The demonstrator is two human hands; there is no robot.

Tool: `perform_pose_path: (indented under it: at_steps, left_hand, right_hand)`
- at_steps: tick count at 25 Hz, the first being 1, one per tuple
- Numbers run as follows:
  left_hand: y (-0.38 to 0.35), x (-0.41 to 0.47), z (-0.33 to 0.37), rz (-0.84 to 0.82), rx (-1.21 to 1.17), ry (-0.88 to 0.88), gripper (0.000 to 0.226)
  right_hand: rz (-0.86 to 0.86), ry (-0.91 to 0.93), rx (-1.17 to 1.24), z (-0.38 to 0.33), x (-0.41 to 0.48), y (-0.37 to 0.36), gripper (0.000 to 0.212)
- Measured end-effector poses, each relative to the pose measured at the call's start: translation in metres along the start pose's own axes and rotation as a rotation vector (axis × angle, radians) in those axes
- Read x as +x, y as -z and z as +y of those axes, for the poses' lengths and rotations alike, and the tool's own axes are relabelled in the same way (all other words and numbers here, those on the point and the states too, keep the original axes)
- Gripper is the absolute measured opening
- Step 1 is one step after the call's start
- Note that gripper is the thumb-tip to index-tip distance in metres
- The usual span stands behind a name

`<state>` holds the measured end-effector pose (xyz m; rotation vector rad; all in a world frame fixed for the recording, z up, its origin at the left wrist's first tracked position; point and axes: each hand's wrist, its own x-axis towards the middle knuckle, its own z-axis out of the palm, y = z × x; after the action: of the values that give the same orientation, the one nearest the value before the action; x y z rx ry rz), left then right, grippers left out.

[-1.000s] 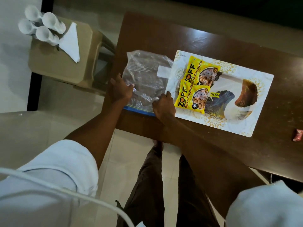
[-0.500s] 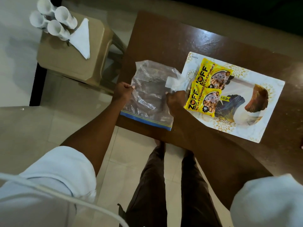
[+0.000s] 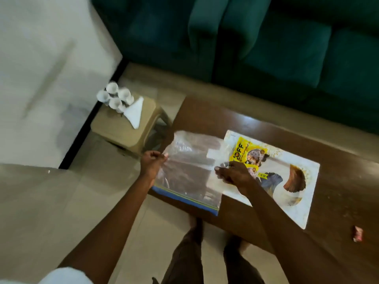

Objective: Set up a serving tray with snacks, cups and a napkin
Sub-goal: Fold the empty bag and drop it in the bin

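My left hand (image 3: 152, 163) is curled, fingers pinched on the left edge of the clear bag (image 3: 190, 171), forearm reaching up from the lower left. My right hand (image 3: 231, 174) comes in from the lower right, knuckles up, fingers pinched on the bag's right edge where it laps over the tray (image 3: 297, 201). The bag is stretched between the two hands, its blue zip strip lying along the near edge of the table (image 3: 338, 160), close to the near-left corner. I cannot tell whether the bag is lifted off the wood or flat on it.

Just beyond my right hand sit the yellow snack packets (image 3: 244, 152), on the left end of the tray; the right hand covers part of the nearer one. The tray is a white rectangle with a printed pattern, lying flat and skewed on the table, its near corner close to the near edge.

Well to the right of the tray, near the right edge of my view, a small pink wrapper (image 3: 357, 233) lies on the table.

Off the table's left end stands a beige stool (image 3: 123, 128). On its far-left corner four white cups (image 3: 115, 97) cluster together, and a folded white napkin (image 3: 135, 113) lies just beside them on the seat. Both are well apart from my hands. A green sofa (image 3: 266, 37) runs beyond the table.
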<state>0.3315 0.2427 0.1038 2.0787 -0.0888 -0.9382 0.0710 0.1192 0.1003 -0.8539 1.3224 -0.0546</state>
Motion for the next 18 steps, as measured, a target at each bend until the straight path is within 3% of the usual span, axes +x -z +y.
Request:
perform_pose_path:
  at_steps: [4, 7, 10, 12, 15, 16, 18]
  left_hand:
    - [-0.010, -0.057, 0.094, -0.034, -0.108, -0.143, 0.035]
    - [-0.022, -0.119, 0.165, -0.240, -0.101, -0.314, 0.037]
    - [-0.034, -0.176, 0.256, -0.414, 0.057, -0.569, 0.063]
    - [-0.045, -0.206, 0.306, -0.344, 0.218, -0.747, 0.068]
    - [-0.054, -0.247, 0.353, -0.128, 0.311, -0.901, 0.035]
    - [-0.055, -0.260, 0.365, -0.104, 0.293, -0.917, 0.030]
    - [-0.057, -0.277, 0.386, -0.135, 0.251, -0.962, 0.030]
  right_hand:
    - [0.130, 0.191, 0.148, -0.084, -0.067, 0.045, 0.048]
    - [0.203, 0.380, 0.046, -0.141, -0.136, 0.100, 0.045]
    - [0.224, 0.570, -0.076, -0.209, -0.202, 0.160, 0.040]
    - [0.169, 0.638, -0.184, -0.240, -0.242, 0.190, 0.055]
    - [0.201, 0.688, -0.498, -0.259, -0.287, 0.214, 0.078]
    - [0.258, 0.721, -0.595, -0.263, -0.297, 0.220, 0.073]
    - [0.398, 0.798, -0.721, -0.274, -0.312, 0.235, 0.041]
